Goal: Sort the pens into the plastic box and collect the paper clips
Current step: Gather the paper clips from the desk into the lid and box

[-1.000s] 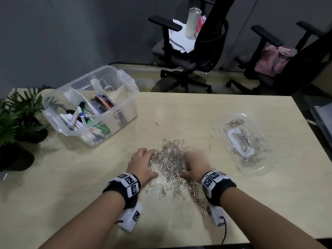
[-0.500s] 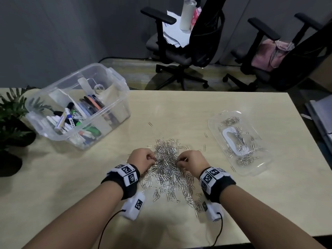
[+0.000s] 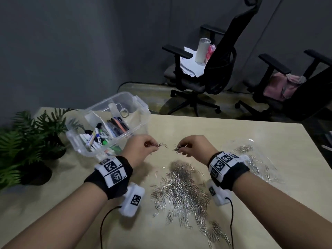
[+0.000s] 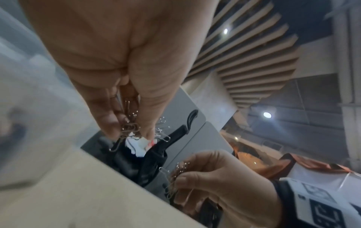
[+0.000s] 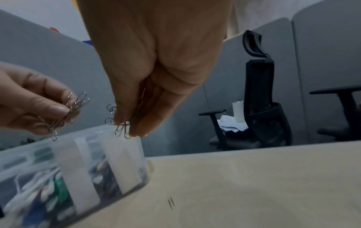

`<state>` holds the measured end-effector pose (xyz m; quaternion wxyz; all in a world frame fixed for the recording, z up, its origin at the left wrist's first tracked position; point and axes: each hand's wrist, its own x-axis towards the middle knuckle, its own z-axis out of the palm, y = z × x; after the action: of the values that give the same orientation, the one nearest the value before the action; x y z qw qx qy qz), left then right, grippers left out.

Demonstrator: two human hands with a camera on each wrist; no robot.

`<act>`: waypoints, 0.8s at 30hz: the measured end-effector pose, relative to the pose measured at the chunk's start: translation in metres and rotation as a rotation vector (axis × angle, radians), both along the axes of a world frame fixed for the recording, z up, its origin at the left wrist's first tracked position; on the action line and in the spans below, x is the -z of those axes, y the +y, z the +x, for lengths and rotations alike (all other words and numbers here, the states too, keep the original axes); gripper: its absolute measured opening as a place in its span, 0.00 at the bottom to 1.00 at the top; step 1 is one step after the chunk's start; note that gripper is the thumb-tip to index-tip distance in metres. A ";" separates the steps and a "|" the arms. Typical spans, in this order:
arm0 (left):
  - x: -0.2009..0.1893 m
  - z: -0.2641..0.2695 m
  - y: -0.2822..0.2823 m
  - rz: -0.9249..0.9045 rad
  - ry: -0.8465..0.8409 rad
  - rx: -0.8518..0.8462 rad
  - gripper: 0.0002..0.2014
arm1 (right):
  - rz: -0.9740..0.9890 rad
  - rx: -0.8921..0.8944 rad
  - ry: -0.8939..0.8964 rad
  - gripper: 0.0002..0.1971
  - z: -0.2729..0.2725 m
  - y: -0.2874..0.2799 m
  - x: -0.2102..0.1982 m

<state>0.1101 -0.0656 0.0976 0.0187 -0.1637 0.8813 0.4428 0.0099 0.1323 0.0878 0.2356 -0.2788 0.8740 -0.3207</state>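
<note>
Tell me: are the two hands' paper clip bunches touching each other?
Apart. The right wrist view shows open background between the left hand's bunch and the right hand's bunch; the head view shows bare table between both hands.

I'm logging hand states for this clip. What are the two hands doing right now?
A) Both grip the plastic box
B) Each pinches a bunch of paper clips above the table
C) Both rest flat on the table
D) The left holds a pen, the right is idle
B: the left hand and right hand each pinch a bunch of paper clips in the air above the pile on the table.
</note>
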 end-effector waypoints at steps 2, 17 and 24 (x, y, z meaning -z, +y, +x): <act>-0.019 -0.008 -0.020 -0.028 0.060 -0.060 0.04 | -0.039 -0.013 0.033 0.04 -0.011 -0.022 -0.014; 0.001 -0.083 -0.087 -0.135 -0.004 -0.204 0.04 | -0.113 0.039 0.171 0.04 -0.061 -0.139 -0.028; 0.014 -0.082 -0.104 -0.118 -0.097 -0.134 0.10 | -0.071 -0.004 0.158 0.06 -0.067 -0.168 -0.011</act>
<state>0.0284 -0.1696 0.0836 0.0221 -0.2445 0.8911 0.3818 -0.0572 -0.0353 0.0984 0.1566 -0.3130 0.8774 -0.3281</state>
